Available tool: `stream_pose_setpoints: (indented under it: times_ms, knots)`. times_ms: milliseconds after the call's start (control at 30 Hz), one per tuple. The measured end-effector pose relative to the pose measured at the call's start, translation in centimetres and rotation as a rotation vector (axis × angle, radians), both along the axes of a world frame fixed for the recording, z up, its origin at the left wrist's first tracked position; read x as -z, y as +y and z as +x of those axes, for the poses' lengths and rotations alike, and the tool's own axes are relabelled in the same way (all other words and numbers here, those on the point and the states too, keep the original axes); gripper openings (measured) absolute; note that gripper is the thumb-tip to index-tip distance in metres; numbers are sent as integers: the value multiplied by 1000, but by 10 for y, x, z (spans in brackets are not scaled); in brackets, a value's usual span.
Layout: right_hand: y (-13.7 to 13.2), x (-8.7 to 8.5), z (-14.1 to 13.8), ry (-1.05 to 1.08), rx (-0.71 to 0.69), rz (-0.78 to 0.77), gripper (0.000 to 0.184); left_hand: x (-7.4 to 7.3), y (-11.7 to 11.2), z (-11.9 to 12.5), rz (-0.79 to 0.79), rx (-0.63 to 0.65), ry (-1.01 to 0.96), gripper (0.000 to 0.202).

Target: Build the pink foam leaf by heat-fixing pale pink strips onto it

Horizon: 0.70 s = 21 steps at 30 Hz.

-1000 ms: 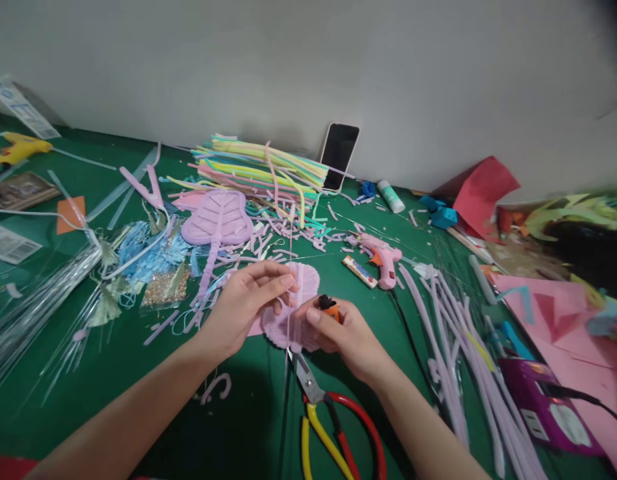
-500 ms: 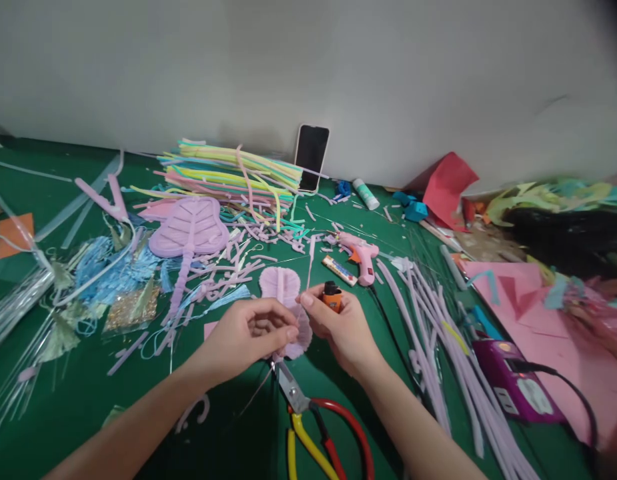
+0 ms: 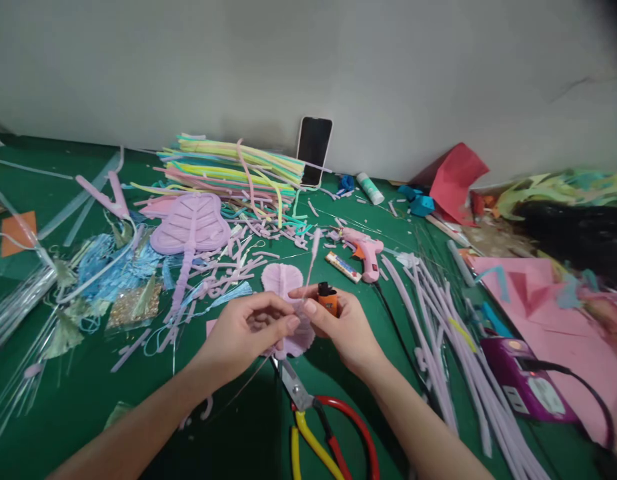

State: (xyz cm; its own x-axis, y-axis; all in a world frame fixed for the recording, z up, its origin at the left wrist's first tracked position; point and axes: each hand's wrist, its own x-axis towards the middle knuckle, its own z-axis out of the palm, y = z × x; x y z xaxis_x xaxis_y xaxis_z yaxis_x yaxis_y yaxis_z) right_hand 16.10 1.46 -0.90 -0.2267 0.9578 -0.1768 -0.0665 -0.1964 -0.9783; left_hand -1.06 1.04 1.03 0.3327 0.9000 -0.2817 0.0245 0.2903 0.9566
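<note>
Midway, by the look of it

Head view: left hand (image 3: 248, 330) pinches the lilac ribbed foam petal (image 3: 283, 280) near the green tabletop (image 3: 88, 400) front edge; right hand (image 3: 345, 327) grips a small orange lighter (image 3: 327, 300), no flame showing

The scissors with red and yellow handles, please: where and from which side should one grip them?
Grip the scissors by the handle loops, coming from the near edge: the loops lie toward the person, while the blades point away, toward the left hand and right hand.
</note>
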Motion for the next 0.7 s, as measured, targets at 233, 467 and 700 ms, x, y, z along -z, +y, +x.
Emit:
stream_pose_setpoints:
  times_ms: [233,467,700]
  knots:
    - [4,4,18,-432,307,216,43,1,1,-3,9,-138,54,16]
    - [5,-6,12,-328,287,100,46,2,2,-3,-9,-183,59,17]
    - [-1,-5,-2,-47,41,-28,32,1,3,1,-54,-154,7,19]
